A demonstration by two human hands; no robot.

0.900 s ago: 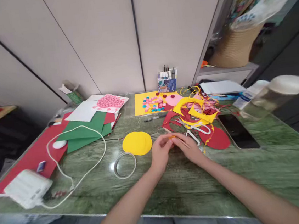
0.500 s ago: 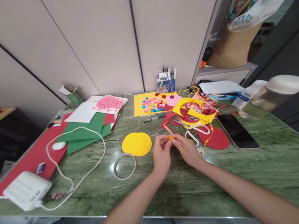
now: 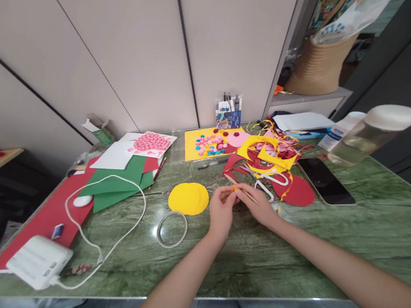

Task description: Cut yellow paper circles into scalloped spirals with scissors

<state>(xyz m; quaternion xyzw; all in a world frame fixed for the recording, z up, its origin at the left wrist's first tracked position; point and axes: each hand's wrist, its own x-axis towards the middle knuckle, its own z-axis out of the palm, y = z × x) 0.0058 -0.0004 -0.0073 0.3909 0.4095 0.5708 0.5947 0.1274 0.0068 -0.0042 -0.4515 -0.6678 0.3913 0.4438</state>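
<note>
My left hand (image 3: 221, 208) is closed, its thumb and fingers pinching a small rolled yellow paper piece (image 3: 235, 188), mostly hidden by the fingertips. Against it, my right hand (image 3: 262, 211) is closed round a thin wooden stick (image 3: 251, 197) whose pointed end sticks out beyond the fingers. Both hands' fingertips meet over the green table. Left of them lie overlapping yellow paper circles (image 3: 186, 199) and a roll of tape (image 3: 172, 229). White-handled scissors (image 3: 281, 179) rest just right of my right hand, partly over a red paper circle (image 3: 299, 193).
Yellow and red paper scraps (image 3: 279, 156) pile up behind the scissors. Small coloured paper rolls sit on a yellow sheet (image 3: 190, 150). A phone (image 3: 326, 180) and a lidded clear container (image 3: 365, 139) stand right; a white power bank (image 3: 38, 262) with its cable lies left.
The whole view has shifted very slightly. My hands keep almost the same pose, pinching the yellow paper piece and the stick.
</note>
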